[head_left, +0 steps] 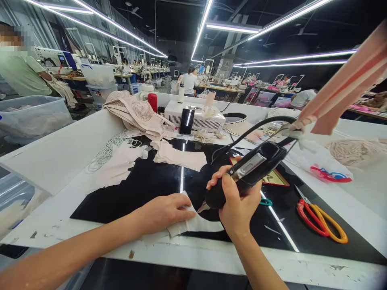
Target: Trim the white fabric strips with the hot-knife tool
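My left hand (pixel 171 209) lies over a small pale fabric piece (pixel 202 223) at the front edge of the black sheet (pixel 121 201), its fingers together and pressing on the cloth. My right hand (pixel 238 201) is wrapped round a black corded handheld tool (pixel 254 163), held tilted above the sheet, just right of the left hand. The tool's dark round end hangs over the fabric; its far end points up to the right, near a knotted pink cloth strip (pixel 338 92). A stack of pale cut pieces (pixel 181 155) rests farther back on the sheet.
Red and orange scissors (pixel 322 219) lie at the right. Behind are a phone (pixel 186 121), a white vented box (pixel 196 114), a red thread spool (pixel 152 102) and piled beige fabric (pixel 136 110). Plastic bins (pixel 36 121) stand left; a person (pixel 27 68) is beyond them.
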A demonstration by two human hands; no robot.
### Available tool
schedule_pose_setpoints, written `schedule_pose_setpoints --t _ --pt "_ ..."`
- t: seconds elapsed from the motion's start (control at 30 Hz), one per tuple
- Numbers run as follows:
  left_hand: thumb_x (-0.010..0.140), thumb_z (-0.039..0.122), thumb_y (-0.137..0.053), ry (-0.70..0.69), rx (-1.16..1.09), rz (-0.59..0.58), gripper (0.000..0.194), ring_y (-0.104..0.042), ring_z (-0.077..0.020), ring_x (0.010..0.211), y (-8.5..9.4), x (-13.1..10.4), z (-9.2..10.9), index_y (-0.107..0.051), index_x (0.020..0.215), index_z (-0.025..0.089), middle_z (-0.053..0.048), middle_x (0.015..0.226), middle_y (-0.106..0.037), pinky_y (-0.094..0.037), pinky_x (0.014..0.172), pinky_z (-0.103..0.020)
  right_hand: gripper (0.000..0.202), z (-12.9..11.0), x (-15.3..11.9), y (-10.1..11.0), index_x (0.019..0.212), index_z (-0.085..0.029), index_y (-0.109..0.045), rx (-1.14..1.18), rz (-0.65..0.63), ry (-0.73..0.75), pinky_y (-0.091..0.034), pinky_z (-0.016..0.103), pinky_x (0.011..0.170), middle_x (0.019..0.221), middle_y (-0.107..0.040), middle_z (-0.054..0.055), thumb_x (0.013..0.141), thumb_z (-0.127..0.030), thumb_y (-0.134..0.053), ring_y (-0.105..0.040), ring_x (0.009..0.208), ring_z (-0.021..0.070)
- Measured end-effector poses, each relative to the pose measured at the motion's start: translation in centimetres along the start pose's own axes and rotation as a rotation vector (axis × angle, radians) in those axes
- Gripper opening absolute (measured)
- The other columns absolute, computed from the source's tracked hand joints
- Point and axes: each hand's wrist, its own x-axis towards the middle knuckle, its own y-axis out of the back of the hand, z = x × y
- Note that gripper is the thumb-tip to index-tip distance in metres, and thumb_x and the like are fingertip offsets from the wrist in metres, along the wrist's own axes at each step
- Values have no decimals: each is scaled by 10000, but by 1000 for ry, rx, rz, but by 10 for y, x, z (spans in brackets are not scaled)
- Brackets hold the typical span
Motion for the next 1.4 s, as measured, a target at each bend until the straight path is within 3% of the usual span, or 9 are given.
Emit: schedule_pose_setpoints --t 0.17,0.27,0.37,0.5,0.6,0.9,1.1,1.4 --pt "1059 97 -478 -49 34 31 270 -668 -204 1153 4 1 0 -653 1242 191 -89 1238 -669 -584 946 -274 442 -13 2 12 1240 -296 -572 -3 30 15 -570 294 562 822 -663 -54 859 -297 -795 -631 617 124" --pt "1028 44 -481 -59 27 36 303 -658 -217 1170 6 4 5 -630 1270 151 -109 1244 -675 -590 979 -312 358 -18 1 21 1128 -284 -574 -24 34 37 -577 297 541 823 -668 -53 851 -293 -800 -641 606 129" --pt "1002 46 -518 -23 5 64 301 -675 -209 1063 3 10 16 -631 1266 136 -111 1195 -681 -610 905 -313 296 -19 -1 29 1018 -270 -555 -42 39 57 -585 297 530 821 -673 -52 851 -269 -800 -643 595 126" --pt "997 74 -536 17 5 121 219 -656 -202 944 -6 19 32 -660 1165 143 -72 1063 -684 -601 808 -307 318 -20 -6 34 1085 -275 -570 -70 42 50 -585 298 539 827 -679 -48 862 -250 -794 -643 598 125" --pt "1004 81 -529 58 15 93 186 -630 -196 893 -12 19 39 -659 1115 155 -50 991 -662 -582 758 -300 340 -20 -8 36 1123 -279 -579 -76 49 41 -575 290 544 836 -680 -46 863 -247 -794 -648 606 123" --pt "988 47 -539 70 13 60 268 -640 -220 1026 -12 6 42 -608 1208 183 -48 1087 -655 -572 747 -285 326 -20 -7 33 1106 -281 -574 -56 51 40 -554 281 536 828 -677 -55 865 -242 -789 -638 605 121" --pt "999 62 -529 61 14 84 263 -645 -222 1034 -13 6 42 -597 1223 183 -51 1090 -655 -587 769 -293 429 -16 -7 21 1247 -303 -565 -7 27 40 -555 286 557 825 -665 -58 875 -266 -776 -629 614 120" --pt "973 58 -517 102 66 117 311 -630 -245 1058 -14 4 43 -639 1207 223 -92 1161 -629 -606 796 -312 448 -11 -8 16 1280 -304 -554 -43 17 1 -568 299 586 833 -649 -54 881 -252 -751 -624 624 123"
